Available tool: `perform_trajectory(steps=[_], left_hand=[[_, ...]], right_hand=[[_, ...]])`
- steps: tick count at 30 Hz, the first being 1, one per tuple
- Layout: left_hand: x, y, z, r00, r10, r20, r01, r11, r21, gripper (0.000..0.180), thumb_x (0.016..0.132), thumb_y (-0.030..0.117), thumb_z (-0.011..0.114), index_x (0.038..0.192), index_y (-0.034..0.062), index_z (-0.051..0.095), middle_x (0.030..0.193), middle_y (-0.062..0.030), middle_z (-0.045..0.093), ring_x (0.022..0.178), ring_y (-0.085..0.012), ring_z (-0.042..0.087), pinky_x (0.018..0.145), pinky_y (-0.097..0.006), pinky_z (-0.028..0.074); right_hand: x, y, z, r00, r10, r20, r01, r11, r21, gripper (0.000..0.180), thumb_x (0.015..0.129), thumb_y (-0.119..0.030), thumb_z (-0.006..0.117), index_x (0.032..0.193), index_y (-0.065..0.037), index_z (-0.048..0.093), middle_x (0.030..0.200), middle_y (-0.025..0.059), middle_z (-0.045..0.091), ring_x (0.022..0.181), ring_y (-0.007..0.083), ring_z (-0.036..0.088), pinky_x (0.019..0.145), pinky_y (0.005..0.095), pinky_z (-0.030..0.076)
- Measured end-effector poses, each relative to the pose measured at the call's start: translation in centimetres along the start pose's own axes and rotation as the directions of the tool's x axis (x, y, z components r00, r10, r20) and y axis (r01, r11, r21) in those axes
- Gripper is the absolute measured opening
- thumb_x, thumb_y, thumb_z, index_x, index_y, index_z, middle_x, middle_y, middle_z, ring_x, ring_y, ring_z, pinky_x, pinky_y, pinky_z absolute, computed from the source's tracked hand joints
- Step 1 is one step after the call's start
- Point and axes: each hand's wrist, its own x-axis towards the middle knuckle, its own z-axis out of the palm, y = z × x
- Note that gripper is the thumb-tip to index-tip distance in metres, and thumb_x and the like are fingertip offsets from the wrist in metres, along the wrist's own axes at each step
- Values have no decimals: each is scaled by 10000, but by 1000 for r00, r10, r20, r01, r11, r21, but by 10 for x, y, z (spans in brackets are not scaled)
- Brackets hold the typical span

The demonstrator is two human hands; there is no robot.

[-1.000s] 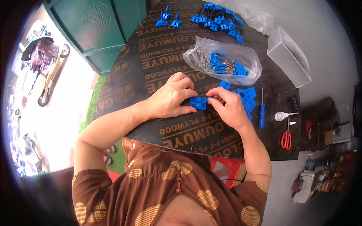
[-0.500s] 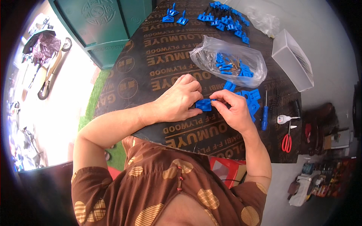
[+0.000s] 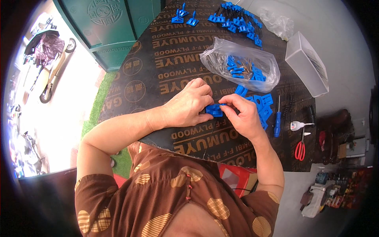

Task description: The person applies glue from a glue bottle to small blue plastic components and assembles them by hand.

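Observation:
A small blue plastic part (image 3: 214, 111) lies low over the dark plywood tabletop (image 3: 189, 136), between my two hands. My left hand (image 3: 192, 103) grips its left end, thumb below and fingers curled above. With thumb and forefinger, my right hand (image 3: 240, 113) pinches at the part's upper right side; whatever tiny piece may be in that pinch is hidden. Just right of my right hand are loose blue plastic plates (image 3: 263, 106), partly covered by it. Beyond my hands sits an open clear plastic bag (image 3: 215, 59) holding blue pieces and small metal pieces.
To the right lie a blue-handled screwdriver (image 3: 277, 124), a small white glue bottle (image 3: 298, 125) and red-handled scissors (image 3: 300, 151). A white bin (image 3: 300, 53) lies at the right edge. Blue assemblies (image 3: 241, 25) with black coils and a crumpled plastic bag (image 3: 278, 24) are at the far side.
Almost nothing differs. The whole view has shifted very slightly; both hands keep their places on the blue part.

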Motion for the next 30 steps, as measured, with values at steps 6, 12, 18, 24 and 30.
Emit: perform_trajectory(steps=[6, 12, 18, 24, 30], left_hand=[[0, -1, 1, 1000, 3, -11, -3, 1000, 23, 314, 656, 135, 776, 914, 6, 651, 984, -113, 556, 997, -294, 485, 889, -382, 427], [0, -1, 1, 1000, -6, 0, 6, 1000, 9, 299, 662, 175, 781, 852, 3, 629, 967, -129, 536, 997, -303, 465, 920, -396, 395], [-1, -1, 2, 1000, -10, -6, 10, 1000, 5, 295, 659, 172, 782, 842, 3, 624, 971, -128, 536, 999, -305, 462, 914, -395, 398], [0, 0, 0, 1000, -4, -18, 4, 1000, 27, 311, 648, 136, 778, 891, 6, 636, 981, -112, 554, 987, -299, 483, 874, -386, 429], [0, -1, 0, 1000, -1, -10, 2, 999, 40, 305, 648, 137, 779, 886, 12, 634, 979, -108, 553, 990, -299, 482, 879, -388, 425]], right_hand=[[2, -3, 0, 996, -90, 7, 90, 993, -76, 138, 783, 21, 652, 911, 4, 603, 831, 122, 628, 741, 260, 625, 627, 325, 489], [3, -2, 3, 987, -154, 36, 157, 982, -107, 114, 783, 13, 653, 880, 2, 595, 817, 132, 619, 743, 292, 614, 633, 349, 484], [2, 0, 3, 992, -117, 49, 120, 991, -64, 116, 786, 7, 657, 883, 0, 594, 808, 128, 617, 725, 272, 614, 621, 333, 481], [0, 0, 1, 996, 30, 82, -34, 998, 45, 138, 802, -15, 670, 920, -1, 601, 821, 102, 629, 703, 191, 613, 612, 289, 477], [1, 2, -1, 998, 2, 69, -6, 998, 56, 137, 810, -26, 670, 931, 0, 610, 805, 95, 627, 687, 174, 599, 603, 281, 471]])
